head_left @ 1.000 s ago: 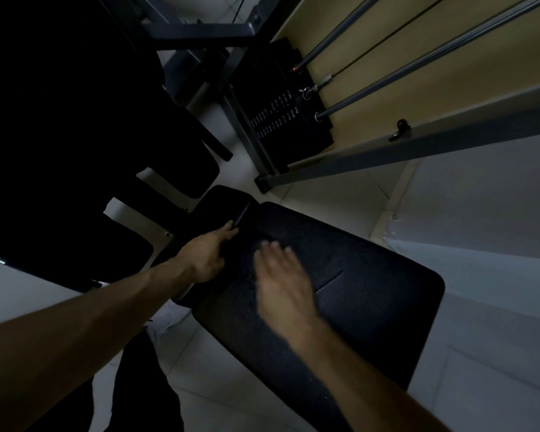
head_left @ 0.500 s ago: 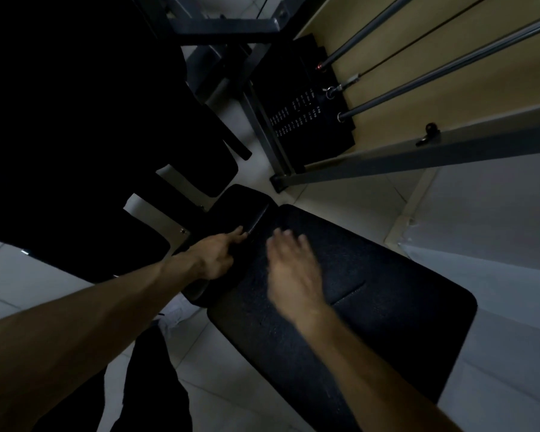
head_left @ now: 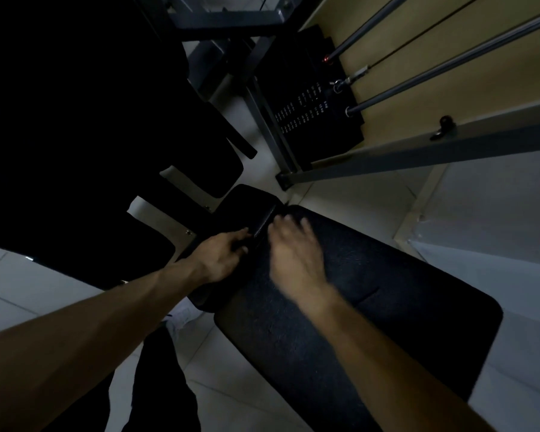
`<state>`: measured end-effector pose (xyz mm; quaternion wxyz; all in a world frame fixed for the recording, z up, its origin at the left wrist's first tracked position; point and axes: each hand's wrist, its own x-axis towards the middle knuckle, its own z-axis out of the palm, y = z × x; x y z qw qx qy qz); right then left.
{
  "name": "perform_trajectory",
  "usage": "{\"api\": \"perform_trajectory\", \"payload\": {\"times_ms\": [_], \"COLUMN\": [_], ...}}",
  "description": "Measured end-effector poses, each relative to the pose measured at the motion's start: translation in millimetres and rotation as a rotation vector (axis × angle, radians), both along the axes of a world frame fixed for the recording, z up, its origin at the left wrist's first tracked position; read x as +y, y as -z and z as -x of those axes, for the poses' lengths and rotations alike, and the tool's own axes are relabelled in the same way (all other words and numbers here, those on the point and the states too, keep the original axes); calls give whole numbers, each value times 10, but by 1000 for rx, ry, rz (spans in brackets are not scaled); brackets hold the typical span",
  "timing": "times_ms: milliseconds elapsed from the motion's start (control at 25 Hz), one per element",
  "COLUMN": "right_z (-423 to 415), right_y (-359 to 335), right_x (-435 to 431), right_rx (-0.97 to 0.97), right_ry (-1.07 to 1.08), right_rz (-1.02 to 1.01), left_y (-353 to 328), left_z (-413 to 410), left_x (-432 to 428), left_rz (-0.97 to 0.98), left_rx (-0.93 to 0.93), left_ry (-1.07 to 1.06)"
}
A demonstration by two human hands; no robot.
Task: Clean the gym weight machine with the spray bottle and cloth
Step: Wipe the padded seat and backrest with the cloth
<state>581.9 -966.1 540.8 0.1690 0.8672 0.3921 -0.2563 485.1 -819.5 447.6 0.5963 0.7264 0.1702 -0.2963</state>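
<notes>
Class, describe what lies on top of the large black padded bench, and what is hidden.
The right hand lies flat, blurred, on the large black padded bench near its far end; the left hand reaches its edge. Anything beneath the palm is covered.

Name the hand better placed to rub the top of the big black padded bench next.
Right, probably. The right hand lies fingers out on the large black textured bench pad, free to sweep. The left hand is off at its edge, by the gap to the small black pad.
</notes>
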Motion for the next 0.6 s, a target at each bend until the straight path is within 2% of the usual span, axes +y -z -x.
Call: {"api": "perform_trajectory", "payload": {"times_ms": [120, 160, 240, 320, 400, 520, 600], "right_z": [623, 596, 254, -210, -582, -898, -1082], "right_y": [-156, -150, -46, 51, 89, 36, -183], "right_x": [-143, -150, -52, 113, 310, 466, 379], "right_rx": [238, 251, 130, 3, -28, 95, 175], "right_ry": [-121, -130, -109, -25, 88, 316, 406], "right_rz": [8, 4, -14, 39, 102, 195, 270], "left_y": [-103, -147, -204, -215, -199, -249, -340], "left_z": [-85, -117, -157, -155, -133, -132, -144], "left_x": [6, -4, -39, -98, -133, -185, -239], "left_rz": [5, 12, 12, 21, 27, 29, 7], "left_rx": [49, 77, 94, 82, 63, 90, 119], "left_ry": [-95, -128, -183, -202, -123, 72, 117]}}
